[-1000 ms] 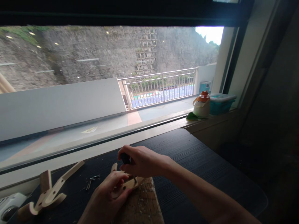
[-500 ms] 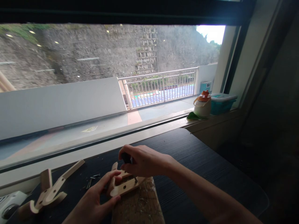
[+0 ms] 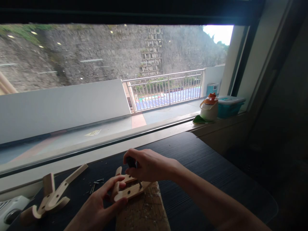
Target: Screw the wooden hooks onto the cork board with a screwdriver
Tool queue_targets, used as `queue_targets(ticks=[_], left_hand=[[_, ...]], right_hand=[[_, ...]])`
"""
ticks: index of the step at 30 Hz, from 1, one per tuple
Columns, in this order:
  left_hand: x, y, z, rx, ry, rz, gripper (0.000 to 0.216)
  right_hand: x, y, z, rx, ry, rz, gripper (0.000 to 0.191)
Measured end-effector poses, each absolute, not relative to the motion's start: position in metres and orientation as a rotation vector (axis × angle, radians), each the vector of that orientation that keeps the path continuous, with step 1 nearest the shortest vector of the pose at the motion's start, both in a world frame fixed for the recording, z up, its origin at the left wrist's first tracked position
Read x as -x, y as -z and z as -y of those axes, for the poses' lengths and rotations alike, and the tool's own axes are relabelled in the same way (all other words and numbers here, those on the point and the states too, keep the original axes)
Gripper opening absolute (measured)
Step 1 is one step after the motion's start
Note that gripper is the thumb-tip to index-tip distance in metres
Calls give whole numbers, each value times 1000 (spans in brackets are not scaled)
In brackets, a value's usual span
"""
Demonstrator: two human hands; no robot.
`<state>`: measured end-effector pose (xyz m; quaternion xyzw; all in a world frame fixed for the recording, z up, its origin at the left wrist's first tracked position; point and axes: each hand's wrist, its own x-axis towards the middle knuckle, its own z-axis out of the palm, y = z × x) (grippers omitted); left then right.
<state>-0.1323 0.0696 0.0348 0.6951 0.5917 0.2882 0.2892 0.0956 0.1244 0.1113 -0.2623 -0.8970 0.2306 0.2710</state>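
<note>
My right hand [image 3: 150,165] is closed around the black handle of a screwdriver [image 3: 131,162]. Its metal shaft slants down to a hole near the right end of a pale wooden hook [image 3: 134,192]. With thumb and fingers, my left hand [image 3: 99,200] grips the curved left end of that hook. Behind it lies a second wooden piece, partly hidden by my fingers. Both rest on a worn wooden board [image 3: 141,216] on the dark table. Whether a screw sits under the tip is too small to tell.
Several wooden hooks [image 3: 57,194] are piled at the left, with loose screws [image 3: 96,183] beside my left hand. A white device [image 3: 14,208] stands at the left edge. On the windowsill are a bottle [image 3: 209,109], a teal box [image 3: 231,106] and a green item [image 3: 199,120].
My left thumb has slid slightly to the right along the hook. My right hand stays on the screwdriver in nearly the same place. The view has shifted a little.
</note>
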Motion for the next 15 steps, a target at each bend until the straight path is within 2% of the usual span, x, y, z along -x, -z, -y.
queue_targets(ticks=[7,12,15], left_hand=[[127,-41,-64,-1793,-777,-1503,57],[142,-53,-66,-1534,-828,-1562,57],[152,-53,-77,-1255,-1210,-1668,54]], right_hand=[[-95,-111,-125,689,-591,2411,27],[-97,-113,-125,718,-626,2421,29],[-97,-113,-125,710,-640,2428,29]])
